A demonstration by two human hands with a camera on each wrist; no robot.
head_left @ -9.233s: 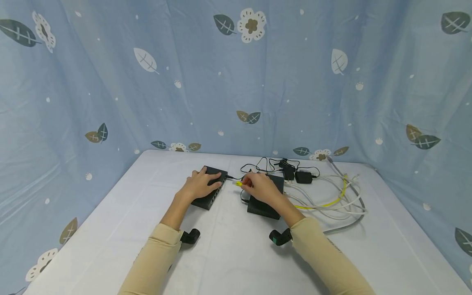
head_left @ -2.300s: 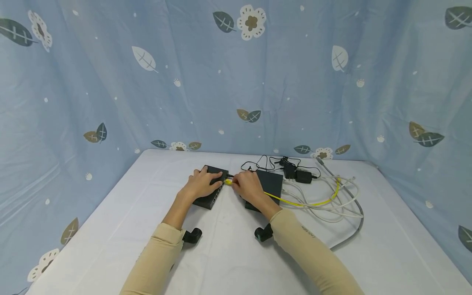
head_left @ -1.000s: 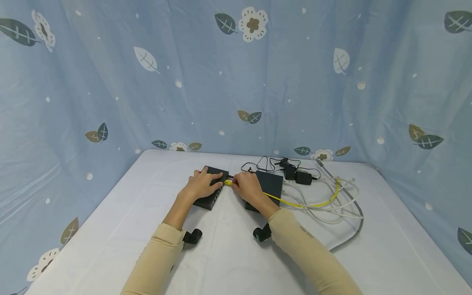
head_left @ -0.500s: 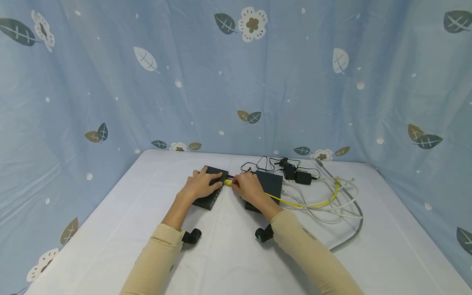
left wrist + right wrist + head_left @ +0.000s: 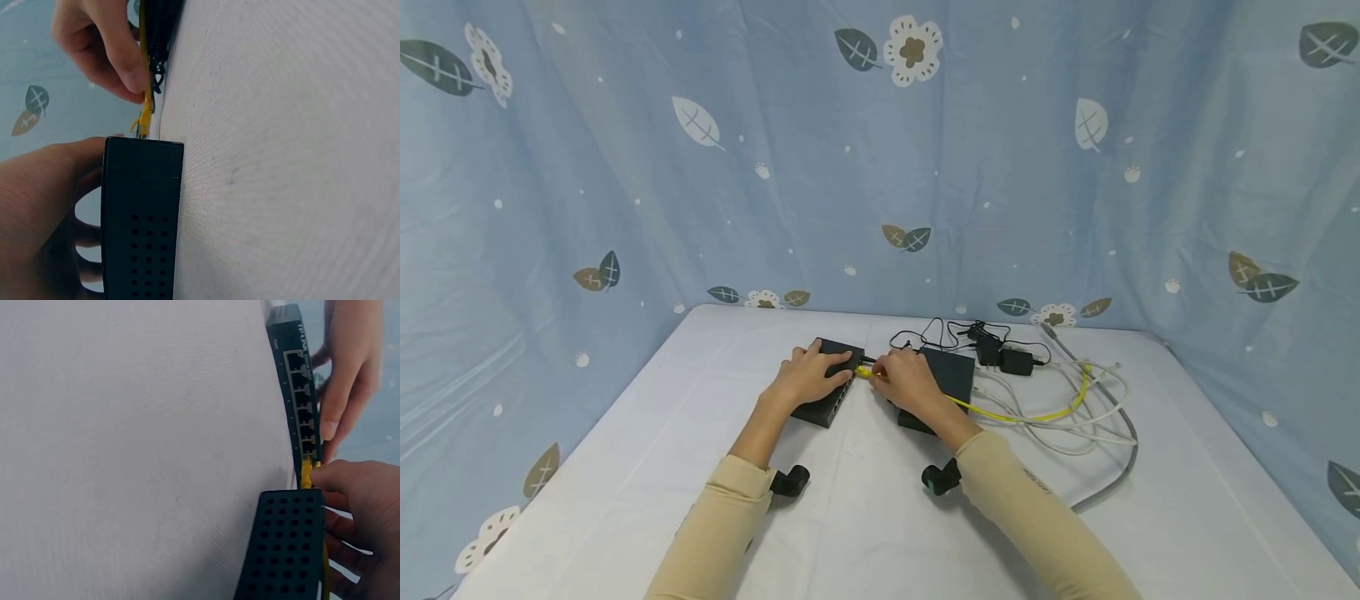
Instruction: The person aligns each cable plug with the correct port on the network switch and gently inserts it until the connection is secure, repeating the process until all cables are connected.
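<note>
My left hand (image 5: 807,375) rests on top of a black network switch (image 5: 815,412), its fingers spread across the lid. In the right wrist view the switch's row of ports (image 5: 303,403) faces my right side. My right hand (image 5: 906,382) pinches a yellow Ethernet cable (image 5: 1000,414) just behind its plug (image 5: 306,473). That plug sits at the end port nearest my right hand; how deep it is in, I cannot tell. Below my right hand lies a second black box (image 5: 951,375) with a vented side, partly hidden by the hand and wrist.
Black power adapters (image 5: 1017,362) with thin black cords lie at the back right. Several white cables (image 5: 1078,450) and a thick grey cable (image 5: 1123,475) loop over the right side of the white-covered table (image 5: 850,533). A patterned blue curtain (image 5: 880,167) hangs behind.
Since the oldest frame, my right hand has carried the yellow plug left from near the second box to the switch's port side. Over the last second both hands stay almost still.
</note>
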